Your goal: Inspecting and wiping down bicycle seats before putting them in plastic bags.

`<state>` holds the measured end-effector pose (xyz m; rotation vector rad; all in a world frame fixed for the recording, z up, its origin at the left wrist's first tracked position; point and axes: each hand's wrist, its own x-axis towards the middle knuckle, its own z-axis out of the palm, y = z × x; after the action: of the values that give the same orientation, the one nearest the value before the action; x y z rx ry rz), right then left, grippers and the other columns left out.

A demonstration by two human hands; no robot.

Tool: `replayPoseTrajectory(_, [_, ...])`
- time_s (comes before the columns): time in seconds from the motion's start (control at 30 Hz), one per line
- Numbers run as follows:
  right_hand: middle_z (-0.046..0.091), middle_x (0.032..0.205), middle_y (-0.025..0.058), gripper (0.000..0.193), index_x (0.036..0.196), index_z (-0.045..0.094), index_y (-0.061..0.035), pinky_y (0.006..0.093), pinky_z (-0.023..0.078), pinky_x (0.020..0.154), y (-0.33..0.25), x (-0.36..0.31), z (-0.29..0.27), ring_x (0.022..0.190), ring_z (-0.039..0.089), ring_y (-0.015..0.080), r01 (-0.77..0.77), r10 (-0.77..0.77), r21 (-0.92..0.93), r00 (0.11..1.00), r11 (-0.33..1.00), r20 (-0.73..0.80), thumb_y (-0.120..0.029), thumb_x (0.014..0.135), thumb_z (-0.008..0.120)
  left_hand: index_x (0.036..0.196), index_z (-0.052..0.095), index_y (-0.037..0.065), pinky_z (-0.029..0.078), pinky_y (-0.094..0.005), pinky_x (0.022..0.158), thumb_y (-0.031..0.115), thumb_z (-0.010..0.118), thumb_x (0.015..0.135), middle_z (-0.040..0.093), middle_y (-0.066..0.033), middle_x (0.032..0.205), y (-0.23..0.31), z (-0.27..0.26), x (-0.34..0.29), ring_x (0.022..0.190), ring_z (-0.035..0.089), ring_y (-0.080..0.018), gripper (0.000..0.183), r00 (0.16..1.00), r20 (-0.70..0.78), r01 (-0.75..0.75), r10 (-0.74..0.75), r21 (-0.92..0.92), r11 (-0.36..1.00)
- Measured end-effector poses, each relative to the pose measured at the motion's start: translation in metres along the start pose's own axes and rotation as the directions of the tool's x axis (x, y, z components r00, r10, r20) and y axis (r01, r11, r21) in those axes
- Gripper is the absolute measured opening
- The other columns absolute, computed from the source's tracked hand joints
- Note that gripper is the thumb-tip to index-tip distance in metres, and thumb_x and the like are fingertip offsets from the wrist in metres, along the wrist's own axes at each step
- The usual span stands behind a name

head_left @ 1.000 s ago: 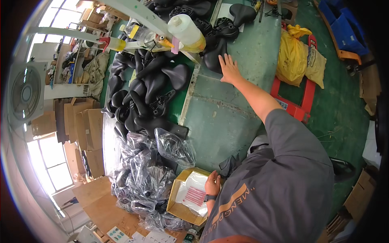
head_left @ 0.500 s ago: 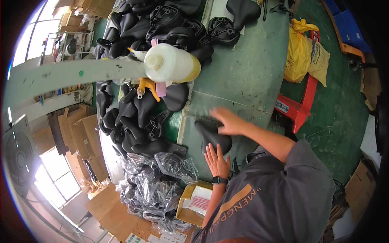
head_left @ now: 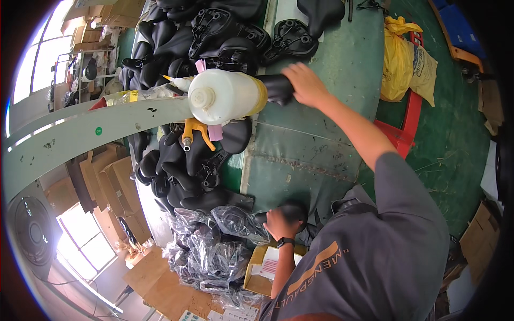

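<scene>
Near the lower end of the green-topped workbench (head_left: 300, 139), my left hand (head_left: 281, 224), with a dark watch on its wrist, grips a black bicycle saddle (head_left: 297, 211). Both are slightly smeared by motion. My right arm stretches toward the far part of the bench, where my right hand (head_left: 305, 84) holds the end of another black saddle (head_left: 277, 89). The white bottle (head_left: 225, 96) partly hides that saddle. An upside-down black saddle (head_left: 290, 40) lies just beyond my right hand.
Black saddles (head_left: 182, 160) are heaped along the bench's left side, under a grey metal arm (head_left: 123, 116). Plastic-wrapped saddles (head_left: 209, 251) lie beside an open yellow box (head_left: 257, 286). A yellow spray trigger (head_left: 198, 132) sits by the bottle. Yellow sacks (head_left: 399, 64) rest on a red pallet jack (head_left: 409, 125).
My left hand has drawn the saddle nearer, toward the wrapped pile. My right hand has left that saddle, reached away across the bench and taken hold of another one.
</scene>
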<state>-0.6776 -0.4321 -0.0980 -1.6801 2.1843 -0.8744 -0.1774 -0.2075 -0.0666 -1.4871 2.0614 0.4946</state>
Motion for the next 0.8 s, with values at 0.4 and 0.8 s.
replayPoseTrajectory(0.4, [0.043,0.166,0.0235,0.082,0.158,0.052,-0.0112,0.0609,0.031,0.126,-0.105,-0.220,-0.003,0.154,0.040,0.0457,0.164,-0.242,0.329,0.947,0.930,0.211,-0.025,0.084,0.085,0.162,0.042,-0.005,0.032,-0.0552,0.128,0.042,0.079,0.096,0.047,-0.0323,0.163,-0.055,0.056,0.028,0.154,0.042,-0.0468,0.088,0.723,-0.305,0.362,-0.619,-0.596,0.717])
replayPoseTrajectory(0.8, [0.074,0.108,0.0169,0.075,0.149,0.054,-0.0053,0.0498,0.042,0.114,0.080,0.083,0.019,0.111,0.069,0.0347,-0.079,0.013,-0.501,0.991,0.862,-0.133,-0.041,0.089,0.083,0.167,0.035,0.003,0.033,-0.0567,0.127,0.058,0.094,0.073,0.040,-0.0272,0.168,0.121,-0.039,0.048,0.156,0.037,-0.0463,0.124,0.948,-0.231,-0.252,0.221,-0.110,0.962])
